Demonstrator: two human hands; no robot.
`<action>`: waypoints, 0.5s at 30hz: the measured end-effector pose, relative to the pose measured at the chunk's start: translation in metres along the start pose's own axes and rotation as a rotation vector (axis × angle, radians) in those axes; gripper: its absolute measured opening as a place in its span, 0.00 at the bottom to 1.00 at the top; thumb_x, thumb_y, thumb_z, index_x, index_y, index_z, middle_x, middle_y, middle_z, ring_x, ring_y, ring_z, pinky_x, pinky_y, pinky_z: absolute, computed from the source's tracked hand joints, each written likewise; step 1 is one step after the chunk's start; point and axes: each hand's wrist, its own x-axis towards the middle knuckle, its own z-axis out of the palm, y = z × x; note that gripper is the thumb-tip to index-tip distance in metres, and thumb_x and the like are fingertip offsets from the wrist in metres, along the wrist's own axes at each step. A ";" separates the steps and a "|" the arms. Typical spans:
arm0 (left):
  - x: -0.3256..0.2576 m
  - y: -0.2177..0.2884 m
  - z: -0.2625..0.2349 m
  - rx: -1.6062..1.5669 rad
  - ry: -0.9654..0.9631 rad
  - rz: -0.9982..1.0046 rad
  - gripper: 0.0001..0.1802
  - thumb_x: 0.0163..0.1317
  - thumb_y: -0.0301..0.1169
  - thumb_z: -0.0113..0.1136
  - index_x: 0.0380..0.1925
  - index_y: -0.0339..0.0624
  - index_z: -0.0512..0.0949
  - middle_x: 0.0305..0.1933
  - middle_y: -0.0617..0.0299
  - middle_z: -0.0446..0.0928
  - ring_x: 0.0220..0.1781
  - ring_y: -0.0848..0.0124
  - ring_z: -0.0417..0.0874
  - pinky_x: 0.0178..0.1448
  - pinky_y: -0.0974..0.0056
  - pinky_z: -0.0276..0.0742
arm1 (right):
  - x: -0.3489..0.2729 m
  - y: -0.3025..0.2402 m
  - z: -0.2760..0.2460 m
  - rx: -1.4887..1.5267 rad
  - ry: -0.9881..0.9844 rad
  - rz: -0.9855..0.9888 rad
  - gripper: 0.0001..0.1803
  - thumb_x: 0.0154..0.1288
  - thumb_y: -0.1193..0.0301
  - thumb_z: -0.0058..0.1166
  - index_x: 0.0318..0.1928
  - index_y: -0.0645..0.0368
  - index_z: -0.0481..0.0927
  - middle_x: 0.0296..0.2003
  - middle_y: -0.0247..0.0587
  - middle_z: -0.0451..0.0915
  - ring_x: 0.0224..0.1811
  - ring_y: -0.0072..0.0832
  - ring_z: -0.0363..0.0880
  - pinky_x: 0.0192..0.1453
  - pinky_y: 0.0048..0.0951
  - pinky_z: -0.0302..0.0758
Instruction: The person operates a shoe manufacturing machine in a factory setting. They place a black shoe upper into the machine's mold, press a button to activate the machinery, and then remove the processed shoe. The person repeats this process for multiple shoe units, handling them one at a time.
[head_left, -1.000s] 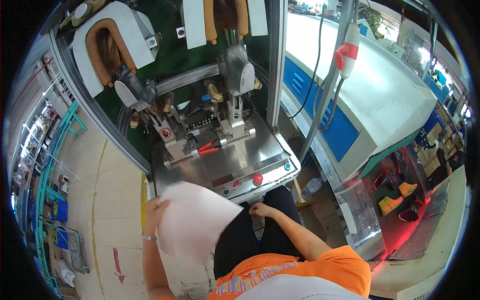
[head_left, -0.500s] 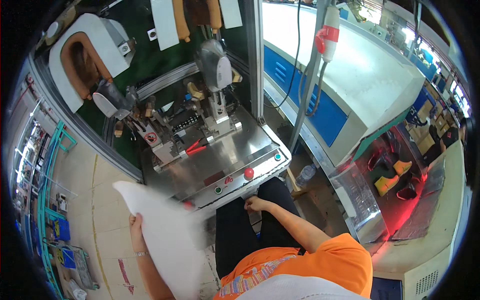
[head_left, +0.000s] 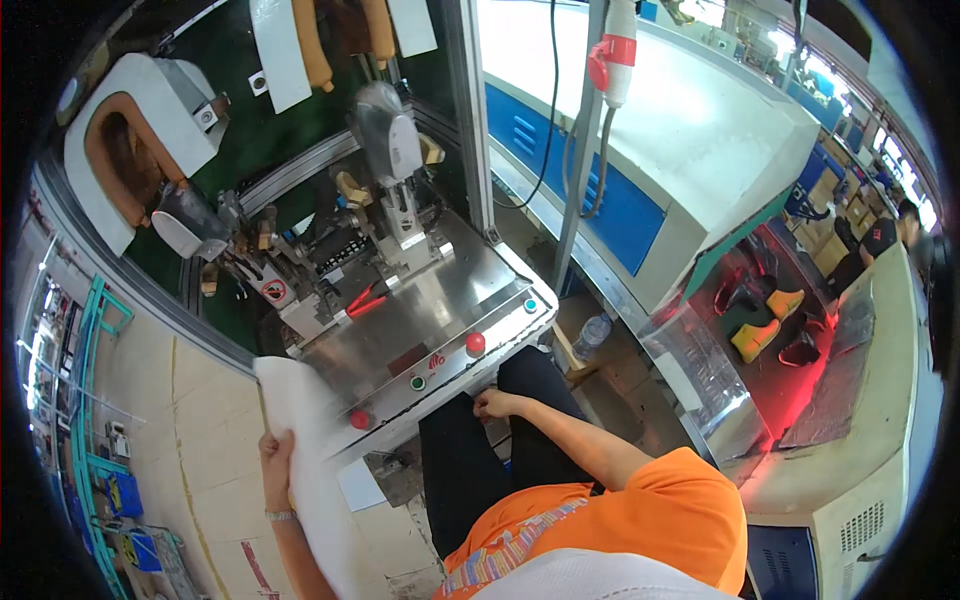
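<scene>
My left hand (head_left: 277, 462) is closed on the edge of a thin white sheet (head_left: 312, 470), blurred along its right side. It stands on edge beside the left front corner of the machine bench (head_left: 470, 300). Between my thighs, just below the bench's front edge, my right hand (head_left: 493, 404) has its fingers curled; what they hold, if anything, is hidden. On the bench's metal top lies a red-handled hand tool (head_left: 366, 300). Behind it stand two grey shoe-shaped forms, a left one (head_left: 190, 222) and a right one (head_left: 390, 140), on metal mounts.
Red buttons (head_left: 475, 344) and green ones (head_left: 418, 383) line the bench front. Brown U-shaped pads (head_left: 105, 150) hang in the frame. At right, a white-and-blue machine (head_left: 640, 150) stands near red-lit yellow shoe pieces (head_left: 755, 340). A plastic bottle (head_left: 594, 330) stands below.
The white sheet has swung and now appears narrower, uncovering the bench's left red button. The whole view has shifted slightly. My right hand stays in my lap.
</scene>
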 end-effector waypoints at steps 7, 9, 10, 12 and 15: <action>0.011 -0.020 -0.017 -0.038 0.234 -0.079 0.12 0.61 0.31 0.54 0.38 0.32 0.74 0.32 0.58 0.78 0.27 0.68 0.75 0.32 0.69 0.69 | -0.003 -0.004 0.001 0.028 0.016 0.013 0.05 0.56 0.76 0.48 0.31 0.64 0.76 0.26 0.38 0.78 0.29 0.27 0.78 0.34 0.28 0.75; 0.012 -0.025 -0.015 0.006 0.166 -0.039 0.13 0.60 0.33 0.55 0.40 0.33 0.73 0.33 0.58 0.77 0.30 0.70 0.74 0.33 0.70 0.69 | -0.006 -0.007 0.001 0.025 0.005 0.058 0.05 0.56 0.76 0.48 0.32 0.64 0.76 0.26 0.37 0.78 0.29 0.27 0.78 0.34 0.28 0.75; 0.013 -0.026 -0.012 0.033 0.155 -0.031 0.14 0.60 0.33 0.55 0.40 0.33 0.73 0.34 0.58 0.77 0.32 0.71 0.74 0.33 0.70 0.69 | -0.006 -0.008 0.001 0.053 0.018 0.030 0.06 0.54 0.76 0.48 0.31 0.64 0.77 0.25 0.39 0.79 0.28 0.28 0.78 0.33 0.29 0.75; 0.016 -0.026 -0.005 0.087 0.136 -0.008 0.16 0.60 0.35 0.55 0.42 0.33 0.72 0.35 0.58 0.76 0.35 0.74 0.73 0.33 0.71 0.69 | -0.007 -0.010 0.002 0.109 0.027 0.059 0.07 0.51 0.78 0.47 0.31 0.65 0.77 0.25 0.43 0.79 0.28 0.30 0.80 0.32 0.31 0.75; 0.020 -0.023 0.002 0.312 -0.113 -0.006 0.17 0.60 0.37 0.56 0.42 0.36 0.72 0.36 0.62 0.73 0.38 0.75 0.70 0.38 0.72 0.68 | -0.005 -0.010 0.003 0.060 0.060 0.059 0.09 0.50 0.79 0.46 0.32 0.65 0.78 0.26 0.45 0.79 0.29 0.32 0.80 0.32 0.32 0.76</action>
